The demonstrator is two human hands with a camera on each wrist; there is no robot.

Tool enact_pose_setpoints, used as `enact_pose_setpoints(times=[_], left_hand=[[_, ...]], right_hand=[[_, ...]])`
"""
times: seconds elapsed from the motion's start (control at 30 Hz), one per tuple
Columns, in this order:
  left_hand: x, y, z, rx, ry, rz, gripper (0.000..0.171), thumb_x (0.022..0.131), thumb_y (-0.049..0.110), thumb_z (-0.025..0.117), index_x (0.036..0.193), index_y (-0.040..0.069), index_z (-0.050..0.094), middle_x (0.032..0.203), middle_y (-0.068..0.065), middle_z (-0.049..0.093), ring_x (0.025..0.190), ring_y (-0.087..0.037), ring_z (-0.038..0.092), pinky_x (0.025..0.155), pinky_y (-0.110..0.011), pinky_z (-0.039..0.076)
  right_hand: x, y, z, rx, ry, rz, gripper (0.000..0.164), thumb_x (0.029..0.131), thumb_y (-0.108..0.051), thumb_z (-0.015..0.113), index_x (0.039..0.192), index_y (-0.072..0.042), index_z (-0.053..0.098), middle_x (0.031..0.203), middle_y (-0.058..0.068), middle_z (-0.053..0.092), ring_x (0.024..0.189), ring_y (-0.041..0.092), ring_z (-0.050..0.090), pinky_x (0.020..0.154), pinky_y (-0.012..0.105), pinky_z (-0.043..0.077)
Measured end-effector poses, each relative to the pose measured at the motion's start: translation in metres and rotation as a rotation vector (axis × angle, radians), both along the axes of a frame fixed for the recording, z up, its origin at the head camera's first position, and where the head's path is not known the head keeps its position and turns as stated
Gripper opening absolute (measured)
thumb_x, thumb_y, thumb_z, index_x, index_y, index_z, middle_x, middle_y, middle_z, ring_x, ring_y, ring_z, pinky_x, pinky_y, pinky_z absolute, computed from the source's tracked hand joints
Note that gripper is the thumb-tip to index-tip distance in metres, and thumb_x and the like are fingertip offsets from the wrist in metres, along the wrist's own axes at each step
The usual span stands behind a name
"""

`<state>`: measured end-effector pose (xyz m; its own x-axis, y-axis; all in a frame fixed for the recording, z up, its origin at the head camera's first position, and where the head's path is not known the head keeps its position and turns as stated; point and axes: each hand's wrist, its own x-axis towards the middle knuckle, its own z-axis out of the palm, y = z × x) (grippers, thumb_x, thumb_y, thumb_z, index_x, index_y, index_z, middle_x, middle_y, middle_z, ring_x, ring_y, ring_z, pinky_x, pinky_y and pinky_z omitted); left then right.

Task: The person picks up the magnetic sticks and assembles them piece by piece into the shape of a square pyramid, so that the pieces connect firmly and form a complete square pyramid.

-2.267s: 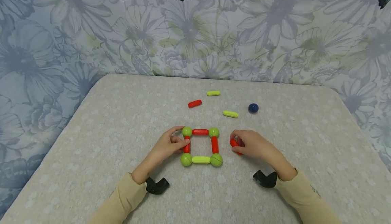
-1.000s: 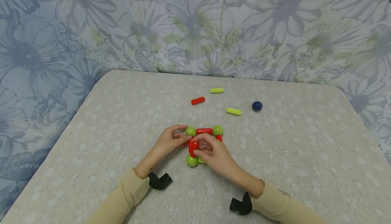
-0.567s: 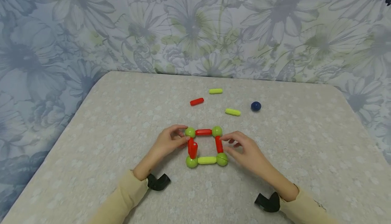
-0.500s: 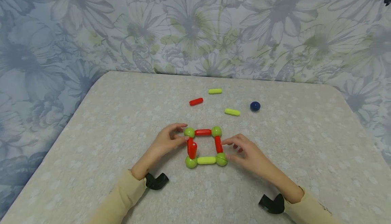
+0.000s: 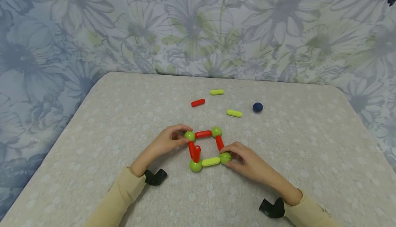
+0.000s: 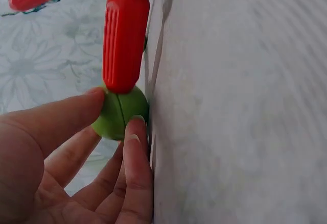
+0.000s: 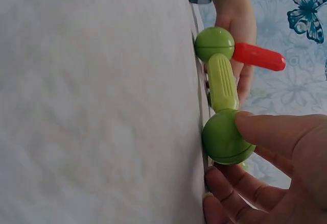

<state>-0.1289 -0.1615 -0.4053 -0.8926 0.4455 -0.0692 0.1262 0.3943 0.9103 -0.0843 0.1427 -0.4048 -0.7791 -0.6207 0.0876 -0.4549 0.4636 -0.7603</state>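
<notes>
A square frame of magnetic sticks and green balls lies on the table in the head view. Three of its sides are red sticks and the near side is a yellow-green stick (image 5: 211, 161). From the near-left green ball (image 5: 195, 166) another red stick (image 5: 197, 153) stands upright. My left hand (image 5: 164, 140) pinches the far-left green ball (image 6: 121, 113) between thumb and fingers. My right hand (image 5: 247, 160) grips the near-right green ball (image 7: 227, 137), its thumb on top in the right wrist view.
Beyond the frame lie a loose red stick (image 5: 198, 103), a yellow-green stick (image 5: 217, 92) and a second yellow-green stick (image 5: 234, 113). A dark blue ball (image 5: 257, 107) rests to their right. The table (image 5: 139, 96) meets a flower-patterned wall (image 5: 198, 31) at the back.
My right hand placed its red stick upright on the near-left ball, let go, moved right and took hold of the near-right ball. The frame has turned slightly. My left hand now pinches the far-left ball.
</notes>
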Motion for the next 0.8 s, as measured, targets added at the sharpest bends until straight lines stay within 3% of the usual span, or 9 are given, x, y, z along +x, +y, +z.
enact_pose_setpoints(times=[0.23, 0.4, 0.6, 0.8], left_hand=[[0.005, -0.005, -0.001, -0.007, 0.067, -0.063, 0.03, 0.085, 0.01, 0.07, 0.114, 0.006, 0.063, 0.109, -0.004, 0.061, 0.091, -0.022, 0.056, 0.075, -0.036, 0.046], [0.01, -0.006, -0.003, -0.014, 0.097, -0.171, 0.029, 0.084, 0.013, 0.072, 0.112, 0.01, 0.065, 0.108, 0.002, 0.061, 0.095, -0.017, 0.055, 0.079, -0.034, 0.046], [0.014, 0.001, -0.003, 0.032, 0.122, -0.283, 0.03, 0.086, 0.01, 0.07, 0.115, 0.006, 0.063, 0.104, 0.0, 0.062, 0.092, -0.019, 0.056, 0.079, -0.034, 0.046], [0.015, 0.004, -0.005, 0.034, 0.127, -0.282, 0.03, 0.085, 0.009, 0.07, 0.114, 0.006, 0.064, 0.103, -0.001, 0.062, 0.089, -0.02, 0.057, 0.075, -0.033, 0.046]], right_hand=[[-0.026, 0.001, 0.004, 0.017, 0.03, -0.057, 0.028, 0.087, -0.006, 0.067, 0.112, -0.01, 0.056, 0.103, -0.002, 0.056, 0.086, 0.015, 0.053, 0.069, 0.03, 0.046], [-0.051, -0.001, 0.001, -0.006, 0.033, -0.104, 0.026, 0.087, -0.004, 0.066, 0.111, -0.004, 0.057, 0.105, 0.004, 0.059, 0.085, 0.019, 0.056, 0.07, 0.033, 0.047], [-0.074, -0.003, -0.006, -0.079, 0.026, -0.133, 0.029, 0.089, -0.002, 0.063, 0.117, -0.002, 0.06, 0.11, 0.008, 0.061, 0.088, 0.021, 0.057, 0.077, 0.037, 0.047], [-0.08, -0.003, -0.012, -0.11, 0.024, -0.146, 0.03, 0.09, -0.006, 0.063, 0.12, -0.003, 0.06, 0.112, 0.008, 0.061, 0.09, 0.021, 0.057, 0.077, 0.036, 0.047]])
